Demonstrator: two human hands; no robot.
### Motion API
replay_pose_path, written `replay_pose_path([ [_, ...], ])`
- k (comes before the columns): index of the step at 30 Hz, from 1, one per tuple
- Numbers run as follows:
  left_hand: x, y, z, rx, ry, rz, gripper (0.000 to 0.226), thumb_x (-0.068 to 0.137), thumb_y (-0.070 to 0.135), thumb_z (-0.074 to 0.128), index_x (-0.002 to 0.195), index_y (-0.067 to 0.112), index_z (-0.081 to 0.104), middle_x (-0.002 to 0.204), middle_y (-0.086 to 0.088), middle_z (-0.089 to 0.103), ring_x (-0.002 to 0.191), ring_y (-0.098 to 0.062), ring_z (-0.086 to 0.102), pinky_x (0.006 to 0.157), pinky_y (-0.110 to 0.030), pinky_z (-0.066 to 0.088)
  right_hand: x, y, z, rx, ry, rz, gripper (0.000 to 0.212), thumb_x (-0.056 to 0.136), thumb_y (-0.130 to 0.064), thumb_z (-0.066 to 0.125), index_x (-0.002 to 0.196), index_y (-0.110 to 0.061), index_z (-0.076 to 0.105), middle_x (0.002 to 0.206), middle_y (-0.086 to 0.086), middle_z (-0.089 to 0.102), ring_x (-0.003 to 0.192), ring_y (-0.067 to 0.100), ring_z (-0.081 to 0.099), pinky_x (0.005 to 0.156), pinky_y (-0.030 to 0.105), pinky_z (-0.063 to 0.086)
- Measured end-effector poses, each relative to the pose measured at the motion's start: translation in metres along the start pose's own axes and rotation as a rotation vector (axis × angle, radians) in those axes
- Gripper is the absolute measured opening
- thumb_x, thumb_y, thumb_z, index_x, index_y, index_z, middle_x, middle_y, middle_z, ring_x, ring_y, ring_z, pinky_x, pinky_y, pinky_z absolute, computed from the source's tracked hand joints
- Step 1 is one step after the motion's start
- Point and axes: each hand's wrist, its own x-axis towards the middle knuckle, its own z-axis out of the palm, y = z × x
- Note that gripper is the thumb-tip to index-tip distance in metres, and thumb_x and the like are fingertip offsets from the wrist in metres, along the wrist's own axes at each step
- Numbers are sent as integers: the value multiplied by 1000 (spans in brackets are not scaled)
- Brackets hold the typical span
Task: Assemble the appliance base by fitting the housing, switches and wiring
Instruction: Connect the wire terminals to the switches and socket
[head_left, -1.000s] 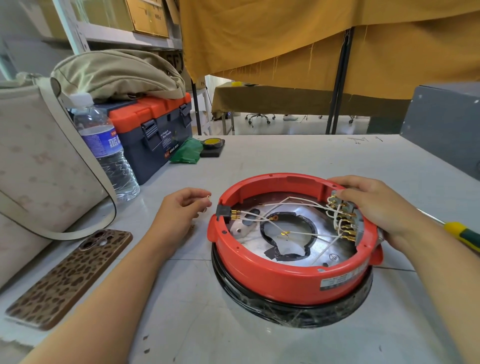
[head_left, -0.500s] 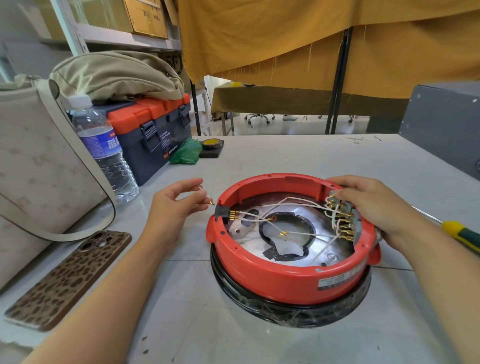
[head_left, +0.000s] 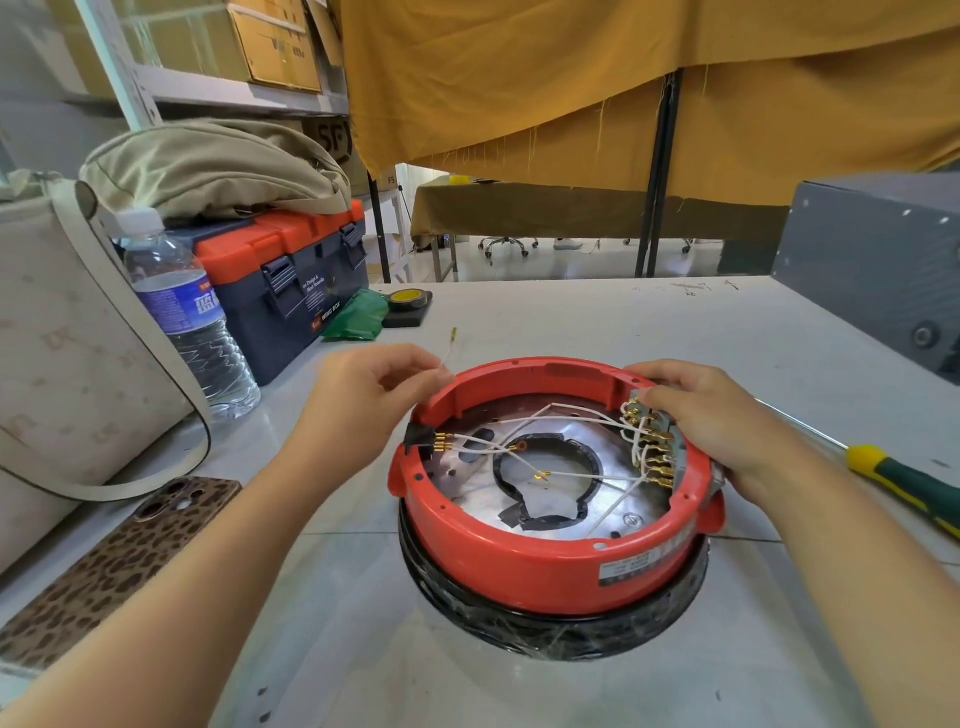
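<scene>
Pinching loose wire (head_left: 448, 349) in left hand (head_left: 358, 402) above housing (head_left: 524, 564) rim, ready for terminal. Right hand (head_left: 714, 415) grips switch block (head_left: 655, 441) at right wall, steadying it. Housing sits mid-table (head_left: 571, 317).

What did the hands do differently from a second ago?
The left hand rose from the table to the red housing rim, pinching a white wire that sticks up. The right hand stayed on the switch block; the housing didn't move.

Bare table (head_left: 571, 322) behind red housing (head_left: 519, 566); bottle (head_left: 182, 312), toolbox (head_left: 291, 280) crowd left; screwdriver (head_left: 904, 483) right.
</scene>
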Motion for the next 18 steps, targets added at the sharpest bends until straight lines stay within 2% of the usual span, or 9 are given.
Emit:
replay_pose_path([
  [3, 5, 14, 4, 177, -41, 189, 10, 82, 24, 69, 82, 15, 75, 73, 6, 69, 68, -5, 60, 68, -21, 48, 0, 0, 1, -17, 18, -24, 21, 93, -7, 53, 102, -21, 66, 97, 3, 71, 87, 23, 68, 80, 36, 54],
  [6, 11, 26, 14, 212, -128, 301, 9, 82, 20, 71, 84, 12, 75, 76, -3, 69, 70, -17, 62, 71, -32, 47, -1, -2, -1, -11, 58, -97, 24, 91, -12, 59, 113, -18, 65, 107, -2, 68, 96, 12, 64, 85, 25, 49],
  [8, 13, 32, 23, 239, -171, 351, 10, 82, 20, 70, 87, 13, 76, 77, -4, 69, 72, -20, 62, 71, -38, 49, -2, -4, -3, 22, 76, -165, 21, 90, -16, 62, 109, -21, 68, 103, -8, 69, 91, 5, 65, 78, 17, 49],
  [11, 15, 39, 32, 250, -184, 385, 12, 83, 22, 70, 90, 15, 76, 79, -1, 68, 72, -19, 61, 69, -40, 50, -6, -9, -5, 73, 48, -249, 14, 87, -17, 64, 95, -24, 73, 90, -8, 73, 82, 5, 68, 68, 14, 53],
  [14, 16, 43, 37, 274, -193, 418, 11, 83, 21, 71, 89, 14, 76, 77, -1, 66, 69, -19, 59, 65, -42, 50, -8, -12, -5, 69, -7, -303, 11, 85, -15, 66, 89, -20, 75, 84, -2, 74, 79, 10, 69, 70, 18, 55],
  [18, 18, 47, 40, 295, -215, 438, 10, 82, 22, 71, 86, 14, 76, 76, -2, 66, 68, -21, 60, 64, -42, 50, -9, -13, -3, 55, -56, -343, 11, 84, -10, 67, 87, -18, 75, 81, -1, 75, 78, 10, 70, 71, 16, 54],
])
